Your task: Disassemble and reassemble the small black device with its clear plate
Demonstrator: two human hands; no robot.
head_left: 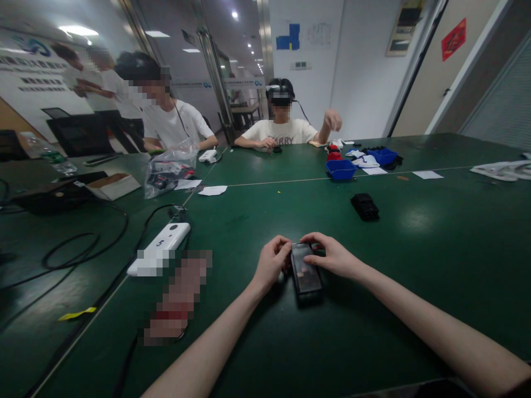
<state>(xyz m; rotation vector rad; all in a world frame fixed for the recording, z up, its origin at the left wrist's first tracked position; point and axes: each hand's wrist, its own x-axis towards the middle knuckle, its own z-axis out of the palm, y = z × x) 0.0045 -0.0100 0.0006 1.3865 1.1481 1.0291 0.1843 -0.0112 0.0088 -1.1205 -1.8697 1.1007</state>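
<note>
A dark rectangular, phone-like case [307,276] with a glossy top face lies in front of me, its near end close to the green table [373,320]. My left hand [274,257] is closed at its upper left edge, thumb and fingers pinched there; some fingertips are hidden behind the edge. With the thumb resting on the glossy face and the fingers curled over the top right corner, my right hand [327,254] grips the other side. Beyond my right hand sits a black folded bundle [365,206], apart from both hands.
To the left lie a white power bank [164,246], a blurred-out pinkish slab [180,298] and black cables [83,260]. Farther back are a clear plastic bag [170,168], a blue tray [341,169] and cloth pieces. Two people [286,130] sit across the table; others stand behind.
</note>
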